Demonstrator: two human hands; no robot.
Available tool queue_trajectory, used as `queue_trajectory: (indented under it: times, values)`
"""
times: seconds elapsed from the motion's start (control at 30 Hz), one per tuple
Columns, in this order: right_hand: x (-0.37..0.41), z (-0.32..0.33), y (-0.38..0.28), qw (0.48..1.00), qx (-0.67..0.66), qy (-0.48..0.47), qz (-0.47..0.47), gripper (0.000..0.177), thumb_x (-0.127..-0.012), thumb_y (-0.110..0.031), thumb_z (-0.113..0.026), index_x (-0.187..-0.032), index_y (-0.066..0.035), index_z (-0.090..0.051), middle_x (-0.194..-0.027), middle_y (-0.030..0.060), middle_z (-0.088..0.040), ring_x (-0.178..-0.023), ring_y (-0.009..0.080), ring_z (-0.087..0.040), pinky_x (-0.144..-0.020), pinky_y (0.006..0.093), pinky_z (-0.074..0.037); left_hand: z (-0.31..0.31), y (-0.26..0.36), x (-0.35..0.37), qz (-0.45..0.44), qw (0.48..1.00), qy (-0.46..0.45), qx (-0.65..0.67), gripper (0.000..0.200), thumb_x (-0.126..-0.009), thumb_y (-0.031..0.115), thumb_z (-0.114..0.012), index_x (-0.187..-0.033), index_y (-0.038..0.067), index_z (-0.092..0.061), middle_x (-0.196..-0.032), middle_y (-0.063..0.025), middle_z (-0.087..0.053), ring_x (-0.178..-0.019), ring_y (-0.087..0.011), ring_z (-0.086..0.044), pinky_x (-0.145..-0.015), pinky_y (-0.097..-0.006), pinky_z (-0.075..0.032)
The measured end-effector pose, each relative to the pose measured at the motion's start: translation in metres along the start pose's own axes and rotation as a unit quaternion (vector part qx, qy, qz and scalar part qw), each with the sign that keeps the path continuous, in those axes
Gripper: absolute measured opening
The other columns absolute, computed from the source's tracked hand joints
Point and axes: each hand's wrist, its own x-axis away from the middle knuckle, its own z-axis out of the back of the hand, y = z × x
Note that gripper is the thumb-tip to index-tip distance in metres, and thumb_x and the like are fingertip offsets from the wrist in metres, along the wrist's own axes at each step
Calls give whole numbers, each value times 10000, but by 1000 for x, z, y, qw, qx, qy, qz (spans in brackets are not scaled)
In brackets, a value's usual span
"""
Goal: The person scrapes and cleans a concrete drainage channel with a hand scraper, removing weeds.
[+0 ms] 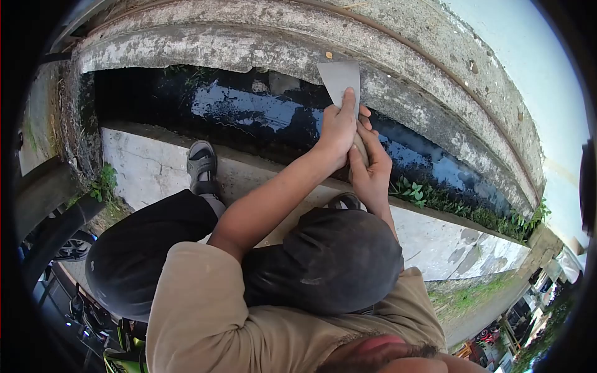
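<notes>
1. 2 hands are engaged on 1 scraper (342,81); nothing else is seen held.
2. Left hand (337,130): wrapped around the scraper near the blade's narrow end, thumb laid on the blade face and pointed toward the wide edge. Of the 2 hands, this is the nearer to that edge.
3. Right hand (373,165): closed around the handle (361,148), set behind the left hand and closer to the body. Hands are bunched together; exact finger contact can't be told because of overlap.
4. Key relation: the scraper's long axis is pointed away from the body, across the channel (242,112), with the blade leaned slightly left. Wide edge is placed beyond the left thumb tip, handle end back toward the right palm.
5. Blade is seen over the channel-side edge of the far concrete kerb (230,53). Touching or hovering: can't be told from 1 view.
6. Both hands are held above the channel, where dark water and pale reflections are seen.
7. Left shoe (202,163) is planted on the near ledge (137,149); right shoe (346,201) is partly hidden by the right knee (348,261).
8. Green plants (409,191) are seen just right of the right wrist, along the ledge.
</notes>
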Motion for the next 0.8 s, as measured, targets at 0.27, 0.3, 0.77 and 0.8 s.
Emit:
queue_trajectory:
  times: [0.27,0.3,0.77,0.8]
  values:
    - [-6,5,3,998,53,-15,32,392,-836,-17,-602,-1228,-14,-613,-1017,160,-685,-886,127,-635,-814,269,-490,1,6,-1,-27,998,24,45,540,-1000,516,-393,-800,33,-528,-654,-89,-525,-575,-233,-601,-563,-377,-536]
    - [-12,7,2,998,33,-44,13,396,-828,-16,-609,-1224,-17,-618,-1003,158,-689,-892,127,-641,-815,267,-490,3,2,1,-33,998,25,45,540,-1000,516,-393,-800,33,-528,-654,-89,-525,-575,-233,-601,-563,-377,-536]
    - [-36,-25,27,952,123,-79,269,508,-851,-42,-644,-1319,57,-475,-969,175,-677,-816,331,-680,-741,374,-532,160,14,-21,-284,908,233,202,628,-968,635,-301,-941,63,-559,-740,-66,-566,-721,-224,-596,-680,-360,-524]
    - [-39,-26,36,956,148,-52,250,475,-859,-43,-634,-1303,51,-491,-996,184,-670,-831,335,-679,-750,376,-530,172,24,-26,-246,910,275,192,558,-995,561,-313,-955,59,-552,-769,-68,-568,-741,-225,-597,-701,-357,-529]
